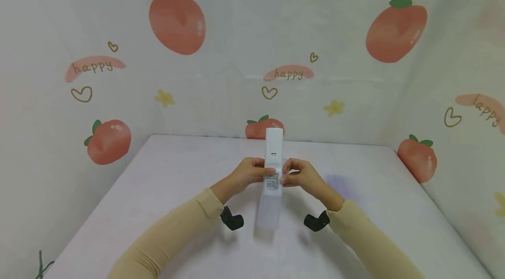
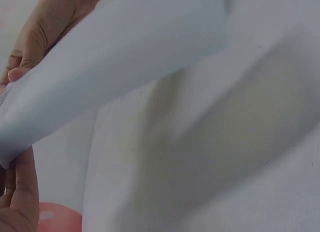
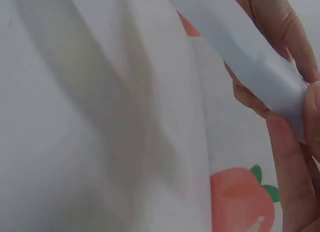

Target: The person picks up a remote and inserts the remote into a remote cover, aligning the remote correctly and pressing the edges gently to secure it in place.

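A long white device [image 1: 274, 141] stands raised over the middle of the table in the head view. Its face carries a small port [image 1: 273, 154] and a printed label [image 1: 272, 181]. Below these, a paler, frosted section [image 1: 269, 211] widens downward. My left hand [image 1: 245, 174] grips the device from the left, thumb laid across the face at the label's top. From the right, my right hand [image 1: 304, 177] pinches its edge beside the label. In the right wrist view the right thumb and fingers [image 3: 287, 162] hold the device's smooth side. What kind of device it is, I cannot tell.
The white-covered table [image 1: 189, 156] meets a backdrop [image 1: 236, 42] printed with fruit, hearts and the word happy. Black wrist mounts [image 1: 232, 219] show below both sleeves. A faint purple patch [image 1: 341, 186] lies on the cloth at right. Dark green cord [image 1: 41, 266] sits at the lower left.
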A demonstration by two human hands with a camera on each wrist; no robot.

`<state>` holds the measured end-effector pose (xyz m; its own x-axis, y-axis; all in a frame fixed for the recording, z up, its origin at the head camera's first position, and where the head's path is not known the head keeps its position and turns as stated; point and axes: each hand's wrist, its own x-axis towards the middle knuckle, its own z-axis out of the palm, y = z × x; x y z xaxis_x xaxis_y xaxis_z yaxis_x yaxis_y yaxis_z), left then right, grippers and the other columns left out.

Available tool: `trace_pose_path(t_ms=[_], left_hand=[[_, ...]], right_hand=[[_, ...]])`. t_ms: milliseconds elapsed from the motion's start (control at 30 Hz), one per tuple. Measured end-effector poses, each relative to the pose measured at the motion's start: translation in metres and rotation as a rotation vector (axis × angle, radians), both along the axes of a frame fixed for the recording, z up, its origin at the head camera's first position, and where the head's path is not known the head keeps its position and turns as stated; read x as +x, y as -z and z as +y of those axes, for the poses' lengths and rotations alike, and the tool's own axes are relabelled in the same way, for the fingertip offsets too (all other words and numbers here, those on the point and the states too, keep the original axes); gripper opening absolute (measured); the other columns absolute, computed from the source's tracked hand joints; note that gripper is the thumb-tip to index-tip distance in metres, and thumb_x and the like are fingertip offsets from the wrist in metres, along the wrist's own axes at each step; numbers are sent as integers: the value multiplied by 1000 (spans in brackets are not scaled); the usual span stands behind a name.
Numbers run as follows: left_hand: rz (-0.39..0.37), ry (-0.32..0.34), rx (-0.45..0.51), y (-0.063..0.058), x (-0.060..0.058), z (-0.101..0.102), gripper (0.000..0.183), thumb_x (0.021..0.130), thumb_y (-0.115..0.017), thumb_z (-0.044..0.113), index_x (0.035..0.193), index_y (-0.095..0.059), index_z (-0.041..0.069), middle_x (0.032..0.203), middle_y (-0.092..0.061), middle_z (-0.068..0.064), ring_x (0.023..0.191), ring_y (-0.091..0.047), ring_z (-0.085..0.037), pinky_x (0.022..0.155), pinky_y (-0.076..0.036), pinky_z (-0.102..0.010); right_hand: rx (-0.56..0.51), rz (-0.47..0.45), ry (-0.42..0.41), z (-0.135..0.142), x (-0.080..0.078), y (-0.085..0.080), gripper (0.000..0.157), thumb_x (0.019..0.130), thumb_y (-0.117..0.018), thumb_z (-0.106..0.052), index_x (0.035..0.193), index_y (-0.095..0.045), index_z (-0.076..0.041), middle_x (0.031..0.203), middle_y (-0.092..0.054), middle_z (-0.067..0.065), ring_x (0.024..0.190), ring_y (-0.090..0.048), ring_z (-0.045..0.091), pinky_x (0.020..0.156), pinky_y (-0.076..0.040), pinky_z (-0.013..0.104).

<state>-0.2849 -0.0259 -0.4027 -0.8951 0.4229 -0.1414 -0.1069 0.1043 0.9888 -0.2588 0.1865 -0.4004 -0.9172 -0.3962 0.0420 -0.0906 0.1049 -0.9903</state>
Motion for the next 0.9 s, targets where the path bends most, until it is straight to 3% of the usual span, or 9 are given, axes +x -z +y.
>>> trace_pose_path(t_ms=[133, 300, 400, 500, 700, 900], left_hand=[[28, 38, -69, -3, 0, -1, 47, 90, -70, 21, 128, -56, -4, 114, -66, -14, 95, -66, -18, 90, -55, -37], [57, 70, -96, -6, 0, -2, 43, 92, -67, 18, 128, -56, -3, 113, -67, -15, 93, -66, -17, 88, -56, -38], [83, 104, -106, -8, -1, -2, 40, 92, -67, 15, 126, -57, -4, 110, -67, -16, 90, -65, -15, 85, -57, -38], [85, 132, -111, -11, -1, -1, 38, 92, -66, 13, 124, -58, -5, 107, -68, -15, 87, -64, -14, 83, -57, -37], [87, 176, -119, -20, 0, 1, 36, 93, -65, 13, 122, -58, -7, 102, -67, -14, 86, -64, -13, 82, -58, -35], [90, 175, -142, -25, 0, -2, 38, 92, -66, 13, 122, -57, -8, 101, -68, -14, 84, -64, -12, 82, -58, -36]], right_hand=[[-1, 19, 11, -2, 1, 1, 19, 79, -75, 3, 83, -57, -1, 89, -61, 2, 79, -68, 14, 72, -60, 35], [-3, 48, 36, -3, 1, 5, 24, 81, -72, 4, 88, -52, 14, 87, -61, 1, 79, -68, 13, 73, -60, 36], [-19, 74, 70, -4, 1, 6, 23, 83, -70, 6, 90, -52, 18, 84, -62, 0, 78, -68, 12, 73, -60, 36], [-36, 111, 116, -2, 2, 7, 18, 84, -68, 6, 88, -54, 16, 80, -63, -1, 76, -69, 11, 72, -60, 35], [-99, 122, 207, 0, -1, 2, 11, 83, -70, 4, 80, -60, 1, 77, -65, -2, 76, -69, 11, 70, -60, 33], [-122, 80, 270, -4, -10, -5, 10, 86, -69, 3, 84, -59, 2, 73, -65, -3, 73, -68, 10, 70, -60, 30]])
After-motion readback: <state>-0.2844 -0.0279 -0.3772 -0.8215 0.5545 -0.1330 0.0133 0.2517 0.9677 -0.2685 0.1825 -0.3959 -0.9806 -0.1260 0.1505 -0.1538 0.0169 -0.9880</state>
